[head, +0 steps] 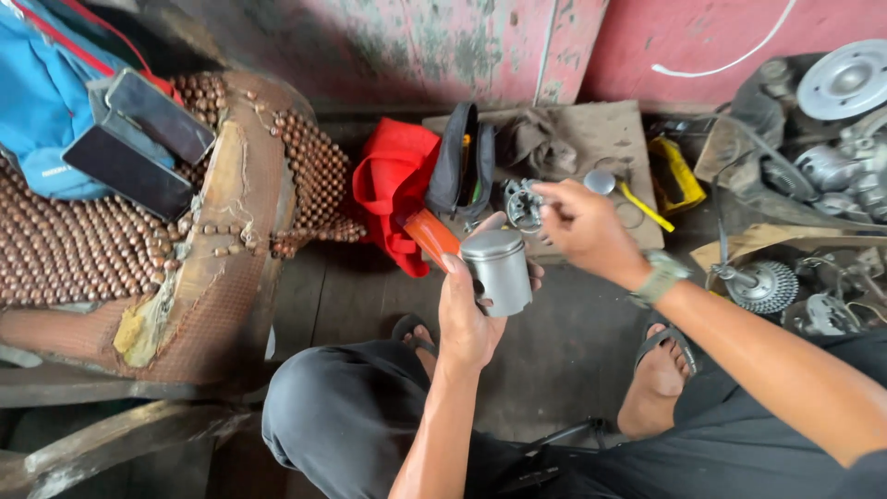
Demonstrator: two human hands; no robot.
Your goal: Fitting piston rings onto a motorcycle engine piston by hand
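Above lap: left hand (pixel 471 310) gripping grey metal piston (pixel 499 270) plus orange handle (pixel 432 236); right hand (pixel 580 226) pinching something small, unclear. Mid-inspection; next probably needs fitting small part onto piston.

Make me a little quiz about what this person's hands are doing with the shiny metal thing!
1. True or false: the left hand holds the grey metal cylinder upright.
2. What else does the left hand hold beside the cylinder? A) an orange flat object B) a green bottle C) a spoon
3. Fill in: the right hand, with a watch on its wrist, pinches something small in its ____ above the cylinder.

Key:
1. True.
2. A, the orange flat object.
3. Fingers; what they pinch is too small to tell.
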